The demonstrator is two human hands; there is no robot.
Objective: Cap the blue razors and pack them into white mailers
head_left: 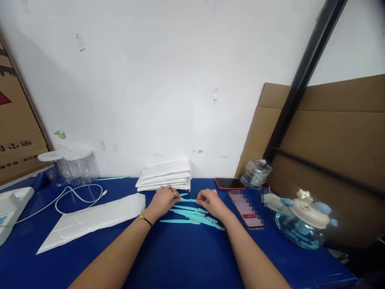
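Several thin turquoise plastic sticks, shaped like small eyebrow razors [189, 215], lie in a loose pile on the blue tabletop [186, 257]. Just behind the pile, one turquoise razor [189, 200] spans the gap between my two hands. My left hand [162, 203] is closed at its left end, with the fingertips partly hidden under the hand. At the right end, my right hand [210, 203] pinches it between thumb and fingers. Beyond my left hand rises a stack of white padded envelopes [165, 175].
A single white envelope [99, 216] lies at left, near a white cable [64, 194] and clear lidded jars [80, 166]. Right of my hands are an orange-edged phone [230, 183], a lit phone [245, 210], a wrapped cup [257, 174] and a water bottle [302, 224].
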